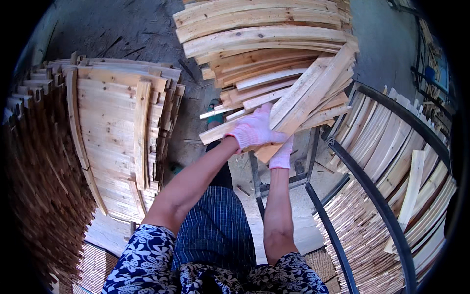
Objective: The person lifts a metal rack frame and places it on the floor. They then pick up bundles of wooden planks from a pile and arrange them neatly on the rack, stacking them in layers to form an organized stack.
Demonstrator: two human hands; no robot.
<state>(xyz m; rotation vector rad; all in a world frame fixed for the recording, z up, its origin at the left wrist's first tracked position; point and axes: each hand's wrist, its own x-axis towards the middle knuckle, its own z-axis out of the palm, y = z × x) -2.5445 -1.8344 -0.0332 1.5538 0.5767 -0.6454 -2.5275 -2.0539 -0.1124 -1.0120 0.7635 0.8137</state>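
Both my hands wear pale pink-white knit gloves and meet at the near end of a few light wooden slats, which lie slantwise across a stack. My left hand grips them from the left side, its thumb across the top slat. From below and to the right, my right hand holds the same end; its fingers are mostly hidden under the wood. Beneath and beyond is a tall stack of wooden slats, with uneven ends jutting out toward my left hand.
On the left stands a broad stack of boards with a loose strip on top. A dark metal frame rises at the right, beside more stacked slats. Wood scraps litter the grey floor.
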